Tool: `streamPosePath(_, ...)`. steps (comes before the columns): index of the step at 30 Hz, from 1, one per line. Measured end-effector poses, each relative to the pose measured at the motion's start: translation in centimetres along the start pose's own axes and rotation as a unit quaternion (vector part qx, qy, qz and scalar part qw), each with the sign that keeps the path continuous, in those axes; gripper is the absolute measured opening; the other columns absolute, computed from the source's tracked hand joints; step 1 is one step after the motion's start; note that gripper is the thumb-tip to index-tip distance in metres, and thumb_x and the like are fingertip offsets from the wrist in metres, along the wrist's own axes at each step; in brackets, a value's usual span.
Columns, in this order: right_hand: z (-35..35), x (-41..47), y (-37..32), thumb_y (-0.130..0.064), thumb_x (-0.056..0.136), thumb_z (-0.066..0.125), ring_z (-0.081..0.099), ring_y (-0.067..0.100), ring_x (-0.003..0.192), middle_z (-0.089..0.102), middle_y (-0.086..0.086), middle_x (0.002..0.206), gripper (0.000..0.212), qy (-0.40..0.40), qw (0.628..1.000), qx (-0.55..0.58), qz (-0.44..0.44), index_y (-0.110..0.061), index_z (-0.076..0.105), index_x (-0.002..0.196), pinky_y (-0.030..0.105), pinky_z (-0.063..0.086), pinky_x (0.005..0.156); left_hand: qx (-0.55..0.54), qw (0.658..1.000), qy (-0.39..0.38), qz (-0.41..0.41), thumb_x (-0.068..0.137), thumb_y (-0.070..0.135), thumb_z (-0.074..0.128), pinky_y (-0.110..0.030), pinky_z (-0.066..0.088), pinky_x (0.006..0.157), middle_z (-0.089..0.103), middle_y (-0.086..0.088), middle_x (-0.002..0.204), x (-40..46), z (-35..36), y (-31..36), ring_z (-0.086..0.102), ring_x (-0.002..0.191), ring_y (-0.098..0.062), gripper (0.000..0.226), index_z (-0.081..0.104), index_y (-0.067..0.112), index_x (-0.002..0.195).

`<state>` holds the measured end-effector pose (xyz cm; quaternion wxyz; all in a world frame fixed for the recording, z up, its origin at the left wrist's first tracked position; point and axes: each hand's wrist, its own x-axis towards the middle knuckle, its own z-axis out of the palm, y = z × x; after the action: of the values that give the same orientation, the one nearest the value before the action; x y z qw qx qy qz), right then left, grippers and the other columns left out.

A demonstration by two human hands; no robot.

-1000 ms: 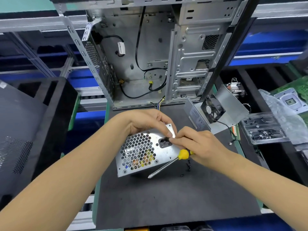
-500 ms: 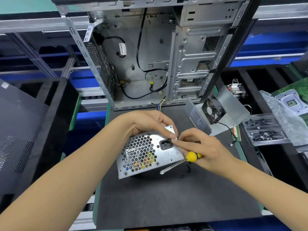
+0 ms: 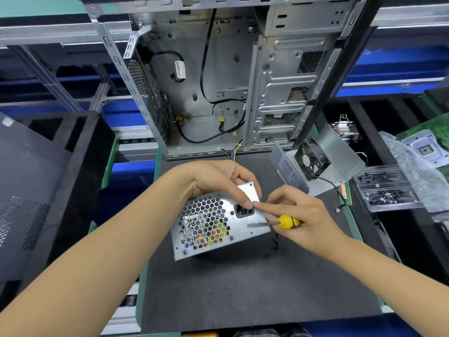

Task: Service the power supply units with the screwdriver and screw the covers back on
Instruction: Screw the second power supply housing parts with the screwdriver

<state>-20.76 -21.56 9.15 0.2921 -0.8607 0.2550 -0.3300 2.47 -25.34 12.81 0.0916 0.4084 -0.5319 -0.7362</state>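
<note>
Fingers (image 3: pixel 245 203) of the left hand (image 3: pixel 218 181) grip the silver perforated-metal power supply unit (image 3: pixel 218 227) steady on the counter (image 3: pixel 243 288); right hand (image 3: pixel 306 215) fingers curl around the yellow-handled screwdriver (image 3: pixel 279 222).

The power supply unit (image 3: pixel 218 222) stands on the work mat (image 3: pixel 243 288), before the open computer case (image 3: pixel 230 76). To its right lie loose screws (image 3: pixel 275 243); behind these, a second opened unit with its fan (image 3: pixel 313 161).
</note>
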Motion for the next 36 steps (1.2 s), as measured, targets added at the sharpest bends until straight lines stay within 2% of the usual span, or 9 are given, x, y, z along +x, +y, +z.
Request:
streamPosePath(5,0.3,-0.3,-0.7,0.0,0.08,0.069,0.05,0.008,0.066,0.049,-0.001,0.079,0.036,0.022,0.994,0.063,0.084,-0.019,0.071,0.11,0.021,0.042,0.057,-0.017,1.0,0.007,0.001,0.08,-0.01,0.07,-0.021,0.055,0.067,0.074,-0.008,0.08,-0.1,0.3,-0.2,0.069,0.072,-0.014,0.023,0.069,0.003,0.099)
streamPosePath(9,0.4,-0.5,-1.6,-0.016,0.087,0.066,0.05,0.009,0.062,0.033,-0.008,0.067,0.02,0.027,0.97,0.15,0.188,-0.032,0.077,0.084,0.019,0.034,0.06,0.002,1.0,0.014,0.001,0.078,-0.007,0.074,-0.024,0.055,0.067,0.074,-0.01,0.081,-0.1,0.4,0.2,0.069,0.072,-0.017,0.023,0.07,0.004,0.097)
streamPosePath(11,0.5,-0.6,-2.0,-0.029,0.085,0.063,0.045,0.006,0.053,0.032,-0.005,0.06,0.021,0.031,0.945,0.205,0.252,-0.02,0.077,0.098,0.015,0.038,0.056,0.009,1.0,0.021,-0.002,0.077,-0.005,0.075,-0.024,0.055,0.067,0.074,-0.01,0.081,-0.1,0.4,0.3,0.07,0.071,-0.017,0.023,0.07,0.003,0.098)
streamPosePath(13,0.5,-0.6,-2.2,-0.039,0.084,0.061,0.036,0.013,0.046,0.034,-0.004,0.048,0.025,0.02,0.923,0.238,0.303,-0.033,0.075,0.103,0.019,0.039,0.058,0.017,0.999,0.027,-0.003,0.078,-0.004,0.076,-0.023,0.054,0.067,0.074,-0.01,0.081,-0.1,0.4,0.3,0.069,0.072,-0.017,0.022,0.07,0.004,0.098)
streamPosePath(19,0.1,0.0,-2.7,-0.041,0.081,0.062,0.029,0.013,0.043,0.033,0.003,0.043,0.03,-0.01,0.871,0.324,0.368,-0.03,0.073,0.106,0.021,0.027,0.045,0.019,0.999,0.028,-0.012,0.079,-0.005,0.075,-0.023,0.054,0.069,0.073,-0.007,0.08,0.0,0.4,0.2,0.068,0.072,-0.016,0.021,0.071,0.004,0.097)
streamPosePath(25,-6.2,3.4,-4.0,-0.039,0.084,0.062,0.042,0.004,0.049,0.058,-0.011,0.063,0.018,-0.132,0.932,0.113,0.318,-0.029,0.058,0.099,0.014,0.034,0.048,0.002,0.999,0.031,-0.011,0.077,-0.007,0.076,-0.024,0.055,0.068,0.074,-0.009,0.079,0.1,0.4,0.1,0.068,0.07,-0.017,0.021,0.073,0.007,0.092)
streamPosePath(27,-9.1,4.4,-4.8,-0.043,0.082,0.061,0.05,0.006,0.058,0.064,-0.008,0.077,0.017,-0.202,0.939,-0.027,0.276,-0.033,0.051,0.092,0.022,0.04,0.055,0.005,1.0,0.022,-0.009,0.077,-0.008,0.075,-0.023,0.055,0.066,0.074,-0.01,0.078,0.1,0.3,0.2,0.069,0.068,-0.017,0.02,0.072,0.004,0.093)
streamPosePath(30,-11.4,5.5,-6.7,-0.048,0.076,0.058,0.054,0.006,0.063,0.061,-0.018,0.07,0.016,-0.253,0.93,-0.19,0.188,-0.036,0.059,0.085,0.022,0.044,0.057,0.005,1.0,0.02,-0.012,0.078,-0.009,0.075,-0.023,0.056,0.065,0.075,-0.01,0.079,0.1,0.4,0.2,0.07,0.068,-0.017,0.02,0.071,0.003,0.094)
streamPosePath(36,-11.6,7.1,-8.8,-0.051,0.075,0.048,0.049,-0.01,0.066,0.051,-0.04,0.072,0.018,-0.29,0.907,-0.281,0.12,-0.037,0.058,0.082,0.019,0.038,0.051,0.012,1.0,0.021,-0.007,0.077,-0.007,0.075,-0.023,0.056,0.07,0.074,-0.012,0.082,0.0,0.3,0.2,0.069,0.074,-0.019,0.021,0.071,0.002,0.096)
